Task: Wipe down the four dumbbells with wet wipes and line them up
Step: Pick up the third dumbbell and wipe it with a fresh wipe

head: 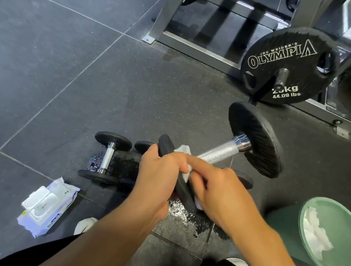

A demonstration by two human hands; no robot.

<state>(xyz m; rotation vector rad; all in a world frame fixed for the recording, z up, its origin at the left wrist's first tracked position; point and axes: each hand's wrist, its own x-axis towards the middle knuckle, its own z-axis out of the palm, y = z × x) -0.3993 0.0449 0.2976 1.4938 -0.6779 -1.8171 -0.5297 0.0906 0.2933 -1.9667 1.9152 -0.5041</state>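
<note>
Gripping near disc of dumbbell (220, 152) in left hand (159, 170); clutching wet wipe (183, 150) against it in right hand (218, 191). Lying nearby: second dumbbell (107, 158), wipe pack (47, 205).

Floor (47, 51): big dark gray tiles with thin pale lines between them.
Wet spots (190, 218): shiny puddles on the floor.
Rack (169, 17): gray metal frame at the far side.
Weight plate (289, 65): big, black, round, with white letters, hung on a peg.
Bin (280, 225): green and round, at the right.

Both hands (186, 182) wipe (184, 169) the raised dumbbell (220, 154).
</note>
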